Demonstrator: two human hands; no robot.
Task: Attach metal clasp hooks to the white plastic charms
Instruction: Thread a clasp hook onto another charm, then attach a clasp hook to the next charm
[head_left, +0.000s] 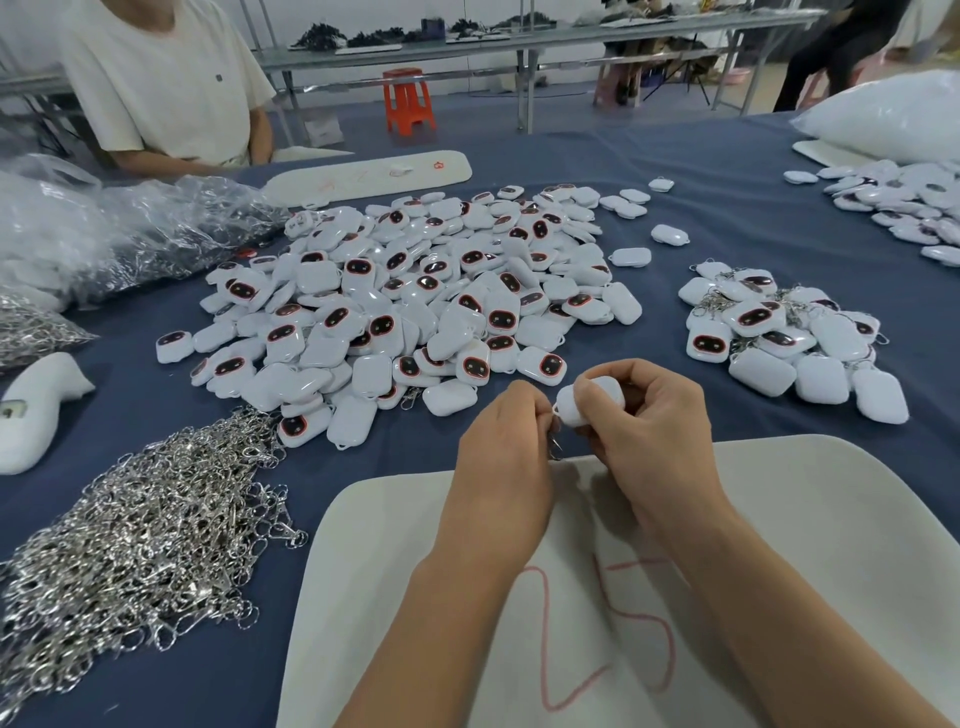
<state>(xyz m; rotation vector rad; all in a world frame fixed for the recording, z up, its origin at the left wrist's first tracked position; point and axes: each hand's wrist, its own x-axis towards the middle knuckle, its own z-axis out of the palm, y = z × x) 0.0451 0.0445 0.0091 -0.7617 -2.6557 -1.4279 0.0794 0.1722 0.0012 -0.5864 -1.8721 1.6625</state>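
Observation:
My right hand (649, 415) grips a white plastic charm (576, 405) just above the near edge of the blue table. Right beside it, my left hand (506, 441) pinches a metal clasp hook (555, 447) at the charm's small loop; the hook is mostly hidden by my fingers. A big heap of white charms (415, 301) with dark red-rimmed faces lies in the middle of the table. To the right sits a smaller pile of charms with hooks on them (779, 338). A heap of loose silver clasp hooks (145, 535) lies at the near left.
A white foam board (831, 519) with red marks lies under my forearms. Clear plastic bags (130, 234) of hooks sit at the far left, a white foam piece (36, 410) nearby. A person in a white shirt (166, 78) sits across. More charms (904, 208) lie far right.

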